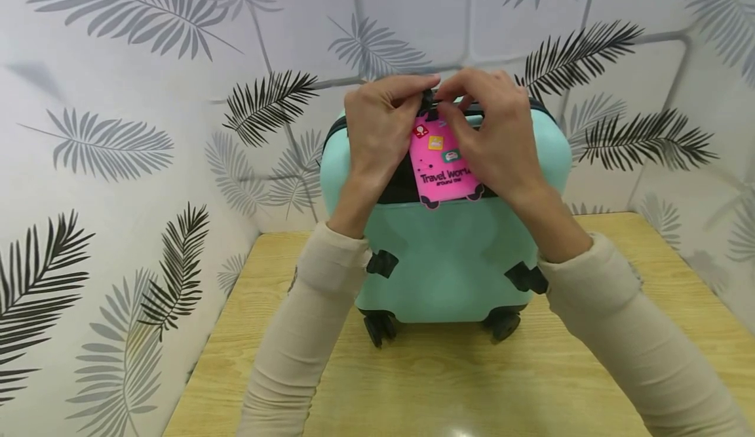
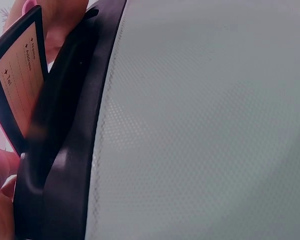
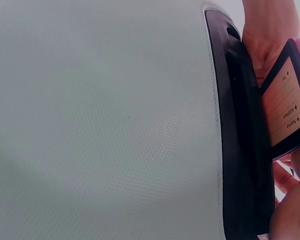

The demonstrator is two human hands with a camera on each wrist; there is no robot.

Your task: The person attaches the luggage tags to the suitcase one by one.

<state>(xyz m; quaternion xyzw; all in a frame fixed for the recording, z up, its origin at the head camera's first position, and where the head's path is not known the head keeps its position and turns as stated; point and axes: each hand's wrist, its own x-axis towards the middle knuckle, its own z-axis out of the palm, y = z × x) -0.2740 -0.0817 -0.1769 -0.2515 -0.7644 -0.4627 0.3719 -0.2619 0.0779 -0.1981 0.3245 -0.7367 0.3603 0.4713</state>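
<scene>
A mint-green suitcase [image 1: 448, 260] stands upright on its black wheels. In front of its top handle hangs a pink luggage tag [image 1: 442, 171] printed with "Travel World" and small stickers. My left hand [image 1: 383, 126] pinches the tag's black strap [image 1: 427, 101] between thumb and forefinger. From the other side my right hand [image 1: 495, 132] pinches at the strap too, its thumb over the tag's upper right edge. Both wrist views show the tag's back, an orange card [image 2: 22, 75] with name, address and tel lines, beside the black handle [image 3: 250, 120].
Under the suitcase is a light wooden table [image 1: 283, 358]. A wall [image 1: 147, 227] with a grey and black leaf pattern rises close behind and to the left. Black corner straps [image 1: 383, 263] sit on the suitcase's front.
</scene>
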